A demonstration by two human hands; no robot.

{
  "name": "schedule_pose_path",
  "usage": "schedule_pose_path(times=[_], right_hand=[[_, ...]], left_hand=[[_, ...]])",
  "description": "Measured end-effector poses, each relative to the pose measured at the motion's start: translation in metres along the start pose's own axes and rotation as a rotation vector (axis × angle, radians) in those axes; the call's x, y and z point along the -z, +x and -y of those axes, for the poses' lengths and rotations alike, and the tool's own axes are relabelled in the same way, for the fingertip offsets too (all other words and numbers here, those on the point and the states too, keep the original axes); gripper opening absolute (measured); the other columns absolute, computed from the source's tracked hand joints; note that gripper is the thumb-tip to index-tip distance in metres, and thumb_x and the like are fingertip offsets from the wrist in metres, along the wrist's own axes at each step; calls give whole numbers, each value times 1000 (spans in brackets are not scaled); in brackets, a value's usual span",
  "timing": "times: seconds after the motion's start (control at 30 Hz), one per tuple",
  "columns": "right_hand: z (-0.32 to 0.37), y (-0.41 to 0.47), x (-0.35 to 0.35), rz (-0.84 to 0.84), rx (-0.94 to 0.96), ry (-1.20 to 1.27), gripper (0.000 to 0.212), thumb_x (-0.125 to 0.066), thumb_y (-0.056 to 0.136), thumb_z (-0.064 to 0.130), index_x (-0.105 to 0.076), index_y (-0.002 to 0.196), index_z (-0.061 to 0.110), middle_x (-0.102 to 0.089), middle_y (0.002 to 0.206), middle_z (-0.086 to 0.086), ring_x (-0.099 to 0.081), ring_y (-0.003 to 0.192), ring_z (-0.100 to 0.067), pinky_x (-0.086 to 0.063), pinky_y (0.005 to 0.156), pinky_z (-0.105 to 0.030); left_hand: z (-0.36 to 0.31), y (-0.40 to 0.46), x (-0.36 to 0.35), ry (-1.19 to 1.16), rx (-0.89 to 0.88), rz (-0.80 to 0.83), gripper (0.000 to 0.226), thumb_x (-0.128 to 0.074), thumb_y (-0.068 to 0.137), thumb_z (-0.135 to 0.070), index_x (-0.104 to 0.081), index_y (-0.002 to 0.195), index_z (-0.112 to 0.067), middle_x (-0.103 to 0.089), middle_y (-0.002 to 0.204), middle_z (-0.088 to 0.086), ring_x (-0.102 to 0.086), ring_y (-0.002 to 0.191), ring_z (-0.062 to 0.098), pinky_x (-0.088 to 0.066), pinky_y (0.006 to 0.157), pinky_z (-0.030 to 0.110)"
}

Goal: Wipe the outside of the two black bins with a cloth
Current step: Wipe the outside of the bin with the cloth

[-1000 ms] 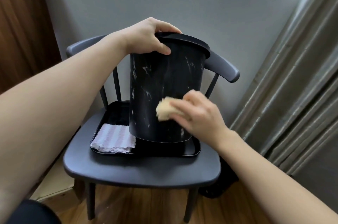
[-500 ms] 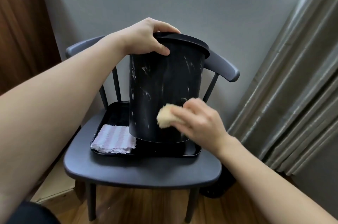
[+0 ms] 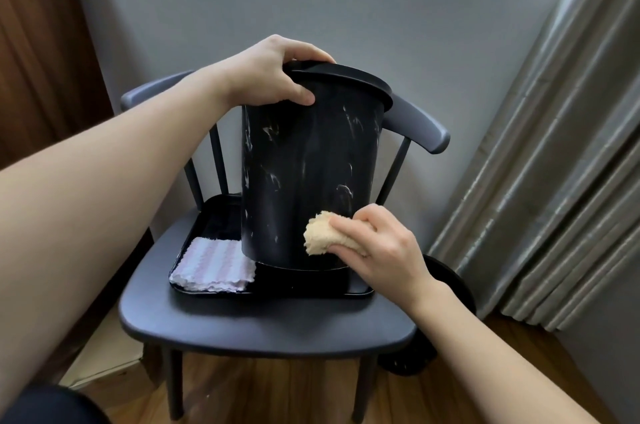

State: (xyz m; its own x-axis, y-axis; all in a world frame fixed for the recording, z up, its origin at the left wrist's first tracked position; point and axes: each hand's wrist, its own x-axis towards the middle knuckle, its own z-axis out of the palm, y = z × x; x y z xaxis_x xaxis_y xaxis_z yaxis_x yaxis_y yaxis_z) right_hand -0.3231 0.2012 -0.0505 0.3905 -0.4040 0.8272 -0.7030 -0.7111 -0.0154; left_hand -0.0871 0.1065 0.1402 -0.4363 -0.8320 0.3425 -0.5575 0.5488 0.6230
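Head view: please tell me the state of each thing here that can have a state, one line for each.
Black bin: tilted, on the tray, lid on.
Left hand: grips the bin's rim.
Right hand: fingers curled round the cloth.
Beige cloth: bunched, pressed on the bin's lower side.
Striped cloth: folded, lying flat in the tray.
Tray: flat on the chair seat.
Second bin: on the floor behind the chair, mostly hidden.

Soft daylight from upper right, dim corner, faint sheen on curtain [image 3: 554, 153] — wide-angle bowing at edges
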Motion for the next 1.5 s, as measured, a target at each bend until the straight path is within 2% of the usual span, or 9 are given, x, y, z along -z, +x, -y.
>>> schedule_pose_path(times=[0.1,0.17,0.27,0.37,0.57,0.9,1.13,1.37,1.5], right_hand=[[0,-4,-3,-25,-67,40,29,-74,88,31,-76,106,9,-59,84,-9,-58,70,-24,-54,60,-35],[3,-9,-6,5,-56,63,30,-74,88,31,-76,107,8,-59,85,-10,-59,72,-24,-55,60,-35],[5,-10,-8,29,-44,85,30,-74,88,31,-75,106,7,-60,86,-10,-59,73,-24,-54,61,-35],[9,-11,-7,52,-31,86,29,-75,87,31,-76,104,8,-61,86,-9,-59,73,-24,-54,60,-36],[16,-14,-4,98,15,69,27,-79,83,35,-77,98,12,-62,85,-7,-59,71,-21,-54,59,-32],[11,12,0,79,108,-23,24,-75,88,34,-77,99,13,-61,82,-7,-59,70,-24,-54,60,-34],[-7,91,7,-116,-130,-120,29,-76,86,36,-74,104,14,-59,87,-6,-58,77,-22,-53,61,-37],[10,48,10,151,153,-95,25,-77,85,33,-76,99,13,-60,84,-8,-60,72,-25,-53,55,-36],[3,80,13,97,77,-127,25,-75,88,33,-75,100,11,-62,87,-11,-62,77,-30,-55,61,-40]], left_hand=[[-8,-2,-6,68,-15,-35,59,-64,84,6,-63,129,-32,-69,110,-9,-67,98,19,-56,94,31],[-16,-3,-13,187,-32,-49,66,-56,80,4,-60,132,-37,-62,106,-21,-59,97,20,-48,102,38],[-22,-2,-19,271,-30,-51,61,-71,80,-14,-59,132,-43,-61,103,-27,-57,107,14,-41,111,44],[-18,1,-15,188,-18,-16,61,-83,76,-17,-64,126,-46,-69,115,-16,-63,115,16,-48,107,42],[-9,4,-5,-3,-29,8,64,-83,77,-2,-69,123,-44,-72,114,-22,-68,103,-3,-56,93,21],[-3,8,5,-105,27,52,62,-78,81,2,-70,128,-38,-76,109,-11,-74,97,9,-61,85,24],[-2,7,4,-73,34,48,60,-78,84,-2,-68,129,-39,-75,108,-16,-73,96,5,-61,86,25],[4,4,7,-84,33,46,59,-78,84,-4,-67,128,-42,-75,107,-20,-73,97,3,-60,89,26],[2,5,6,-71,29,46,61,-77,84,-4,-66,130,-42,-75,112,-16,-72,101,7,-59,95,33]])
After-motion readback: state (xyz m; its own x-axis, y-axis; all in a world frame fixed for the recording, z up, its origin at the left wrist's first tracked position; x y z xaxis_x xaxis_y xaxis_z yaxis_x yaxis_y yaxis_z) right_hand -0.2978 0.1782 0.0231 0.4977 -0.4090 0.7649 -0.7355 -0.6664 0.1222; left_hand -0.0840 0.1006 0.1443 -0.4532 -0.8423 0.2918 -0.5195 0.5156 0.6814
